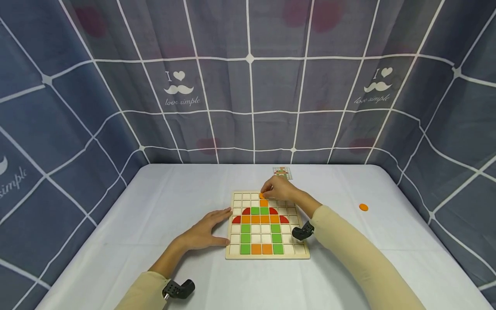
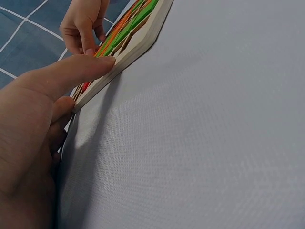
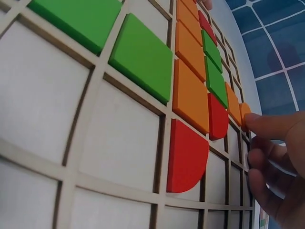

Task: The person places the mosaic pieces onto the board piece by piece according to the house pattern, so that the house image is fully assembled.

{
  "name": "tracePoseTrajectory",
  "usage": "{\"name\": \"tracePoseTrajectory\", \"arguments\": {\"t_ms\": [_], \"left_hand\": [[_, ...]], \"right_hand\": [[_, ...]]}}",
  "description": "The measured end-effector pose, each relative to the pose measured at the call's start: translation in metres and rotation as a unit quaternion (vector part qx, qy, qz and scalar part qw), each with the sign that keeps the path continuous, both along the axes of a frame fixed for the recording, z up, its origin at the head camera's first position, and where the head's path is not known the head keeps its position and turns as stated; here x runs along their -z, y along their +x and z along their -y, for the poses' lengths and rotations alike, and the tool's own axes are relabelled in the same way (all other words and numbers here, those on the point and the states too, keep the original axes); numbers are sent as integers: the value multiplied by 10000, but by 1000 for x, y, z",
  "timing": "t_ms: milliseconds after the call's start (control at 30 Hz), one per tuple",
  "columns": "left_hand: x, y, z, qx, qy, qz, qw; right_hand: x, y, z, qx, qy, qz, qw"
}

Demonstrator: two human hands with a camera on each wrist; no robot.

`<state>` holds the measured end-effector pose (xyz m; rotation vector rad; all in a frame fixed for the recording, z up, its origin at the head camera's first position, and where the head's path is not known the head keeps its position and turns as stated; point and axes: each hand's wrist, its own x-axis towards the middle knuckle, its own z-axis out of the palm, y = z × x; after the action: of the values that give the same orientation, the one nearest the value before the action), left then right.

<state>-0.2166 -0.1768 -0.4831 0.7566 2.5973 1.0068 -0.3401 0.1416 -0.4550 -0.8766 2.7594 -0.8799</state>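
Note:
A wooden grid board [image 1: 267,257] lies on the table, with green and orange square tiles and red quarter-round tiles in its cells. My right hand [image 1: 280,188] is over the board's far row and pinches an orange round piece [image 3: 244,116] at a cell there. Just nearer than that piece sits an orange square tile [image 1: 264,203]. With fingers spread, my left hand [image 1: 207,230] rests against the board's left edge. In the left wrist view its thumb [image 2: 90,67] touches the board's side. The right hand's fingers partly hide the round piece.
A second orange round piece [image 1: 363,207] lies on the white tablecloth [image 1: 341,185] to the right. Beyond the board is a small pattern card [image 1: 284,171], partly behind the right hand. Grey-blue curtains [image 1: 228,86] with white lines stand behind the table and at both sides.

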Motion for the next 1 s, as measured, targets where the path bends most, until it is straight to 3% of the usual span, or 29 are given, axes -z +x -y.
{"name": "tracePoseTrajectory", "arguments": {"t_ms": [200, 533, 733, 1000], "left_hand": [[1, 0, -1, -11, -48, 12, 10000], [1, 1, -1, 37, -56, -30, 10000], [-2, 3, 0, 42, 30, -2, 10000], [0, 1, 0, 29, -61, -7, 10000]], "right_hand": [[-4, 0, -2, -159, 263, -186, 9994], [-18, 3, -29, -368, -7, -51, 9993], [-32, 5, -59, -230, 81, -8, 9997], [-51, 23, -111, 198, 241, 84, 9995]]}}
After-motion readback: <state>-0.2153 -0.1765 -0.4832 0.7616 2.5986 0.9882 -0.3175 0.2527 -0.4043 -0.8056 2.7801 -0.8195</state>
